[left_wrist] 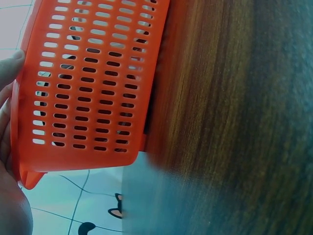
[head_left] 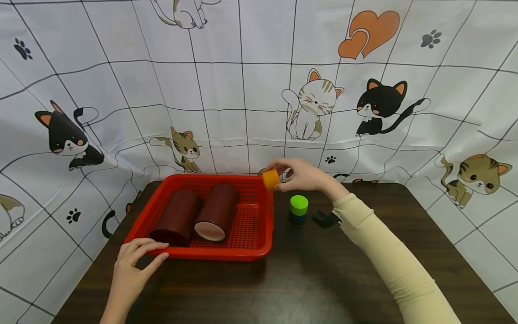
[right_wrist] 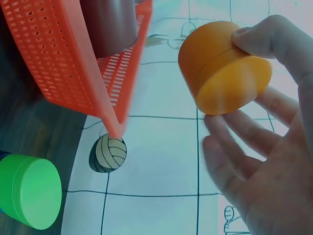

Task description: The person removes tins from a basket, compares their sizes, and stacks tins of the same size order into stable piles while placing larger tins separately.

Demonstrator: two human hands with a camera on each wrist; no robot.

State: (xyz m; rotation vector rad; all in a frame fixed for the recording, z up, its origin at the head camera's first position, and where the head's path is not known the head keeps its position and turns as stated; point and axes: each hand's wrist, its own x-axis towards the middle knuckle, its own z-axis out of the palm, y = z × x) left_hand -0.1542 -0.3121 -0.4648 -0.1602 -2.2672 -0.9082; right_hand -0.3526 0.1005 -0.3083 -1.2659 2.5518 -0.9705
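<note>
My right hand [head_left: 301, 176] pinches a small orange round container [right_wrist: 222, 68] between thumb and fingertips. It is raised at the right rim of a red plastic basket [head_left: 247, 257], tilted, with a flat end facing the wrist camera. My left hand [head_left: 131, 270] grips the basket's rim at its near left corner, thumb [left_wrist: 11, 67] on the outside. Inside the basket two dark brown cylinders, one brown cylinder [head_left: 174, 216] and a second brown cylinder [head_left: 220, 207] with a pale end, lie side by side. A green round container [head_left: 299, 204] stands on a dark blue piece [head_left: 297, 218] right of the basket.
A small black object [head_left: 325, 219] lies on the dark wooden table [head_left: 323, 279], right of the green container and near the right sleeve [head_left: 388, 247]. Behind the table hangs a white sheet [head_left: 259, 90] printed with cats and grid lines.
</note>
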